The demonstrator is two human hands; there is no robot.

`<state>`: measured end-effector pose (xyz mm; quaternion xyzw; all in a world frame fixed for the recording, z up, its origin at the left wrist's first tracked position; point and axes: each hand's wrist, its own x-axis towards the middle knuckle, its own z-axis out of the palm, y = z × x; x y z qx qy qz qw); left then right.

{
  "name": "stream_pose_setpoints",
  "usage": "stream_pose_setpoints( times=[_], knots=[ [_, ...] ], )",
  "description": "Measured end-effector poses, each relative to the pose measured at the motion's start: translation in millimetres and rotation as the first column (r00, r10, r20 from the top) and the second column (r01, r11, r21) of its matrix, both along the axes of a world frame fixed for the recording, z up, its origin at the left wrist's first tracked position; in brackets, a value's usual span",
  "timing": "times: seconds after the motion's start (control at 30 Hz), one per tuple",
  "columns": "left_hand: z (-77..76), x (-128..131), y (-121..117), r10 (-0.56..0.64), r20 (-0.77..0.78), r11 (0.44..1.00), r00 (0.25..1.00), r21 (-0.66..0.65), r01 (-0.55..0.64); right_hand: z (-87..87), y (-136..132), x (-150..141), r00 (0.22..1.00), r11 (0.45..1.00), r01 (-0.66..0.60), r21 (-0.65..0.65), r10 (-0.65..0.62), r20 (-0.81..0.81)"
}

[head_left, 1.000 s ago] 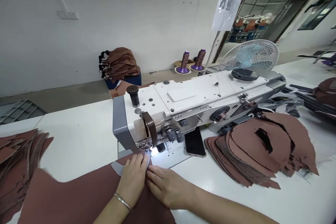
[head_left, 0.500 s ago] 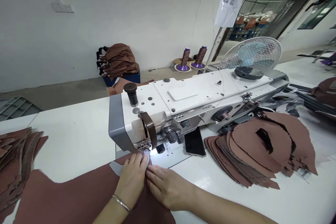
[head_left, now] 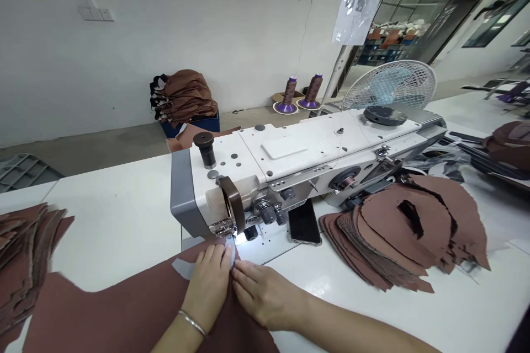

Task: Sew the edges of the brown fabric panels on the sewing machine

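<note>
A large brown leather-like piece (head_left: 116, 309) lies across the table, its far edge under the needle area of a white sewing machine (head_left: 290, 143). My left hand (head_left: 209, 278), with a bangle at the wrist, presses flat on that piece just in front of the presser foot, fingers stretched forward. Beside it my right hand (head_left: 265, 295) pinches the folded edge, fingertips together. A narrow light-grey strip (head_left: 231, 248) runs between the hands up to the needle. Another pale grey patch (head_left: 182, 268) shows left of my left hand. The needle tip itself is hidden.
Brown cut pieces are stacked at right (head_left: 397, 231) and far left (head_left: 28, 259). A phone (head_left: 304, 223) lies by the machine. Behind stand two thread cones (head_left: 289, 94), a fan (head_left: 391, 85) and a blue crate (head_left: 199, 123) heaped with brown pieces.
The view has shifted slightly. Both hands keep nearly the same place on the brown piece beside the needle, and their grip looks the same.
</note>
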<state>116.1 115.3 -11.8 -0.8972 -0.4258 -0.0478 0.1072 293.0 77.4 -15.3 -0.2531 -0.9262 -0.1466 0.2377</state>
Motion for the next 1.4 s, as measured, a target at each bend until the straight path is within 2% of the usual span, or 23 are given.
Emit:
stream_pose_setpoints(
  times=[0.2, 0.33, 0.43, 0.57, 0.7, 0.8, 0.9, 1.03, 1.3, 1.4],
  knots=[
    [-4.1, -2, 2, -0.074, 0.037, 0.995, 0.997, 0.064, 0.072, -0.3, -1, -1, 1.000, 1.000, 0.012, 0.015, -0.013, 0.001],
    [-4.2, 0, 6, -0.064, 0.034, 0.995, 0.997, 0.074, 0.062, 0.0, 5, -3, 1.000, 1.000, 0.015, 0.007, -0.015, 0.002],
    [0.5, 0, 8, -0.049, 0.019, 0.999, 0.999, 0.023, 0.048, -0.4, 10, -5, 0.999, 0.999, 0.024, -0.022, -0.024, 0.037],
    [11.2, -8, 14, -0.022, -0.014, 0.993, 1.000, -0.117, 0.021, -0.4, 8, -4, 0.999, 0.999, 0.036, -0.014, -0.036, 0.028],
    [16.1, -19, 22, -0.070, -0.066, 0.979, 0.995, -0.198, 0.055, -1.3, -2, -1, 0.998, 0.998, 0.047, 0.035, -0.045, -0.031],
    [14.0, -24, 26, -0.149, -0.054, 0.977, 0.987, -0.160, 0.139, -2.5, -6, -1, 0.998, 0.998, 0.058, 0.040, -0.057, -0.025],
    [10.7, -26, 28, -0.220, -0.041, 0.974, 0.975, -0.062, 0.217, -3.4, -4, -3, 0.998, 0.997, 0.055, 0.046, -0.056, 0.008],
    [7.3, -28, 31, -0.270, -0.026, 0.963, 0.963, 0.021, 0.270, -3.3, -1, -5, 0.997, 0.997, 0.067, 0.047, -0.068, 0.030],
    [6.2, -29, 34, -0.250, -0.010, 0.966, 0.968, -0.066, 0.249, -5.0, -4, -3, 0.997, 0.998, 0.063, 0.031, -0.064, 0.034],
    [7.0, -28, 34, -0.241, -0.018, 0.969, 0.970, -0.060, 0.240, -6.8, -1, -4, 0.997, 0.998, 0.063, 0.027, -0.064, 0.037]
  ],
)
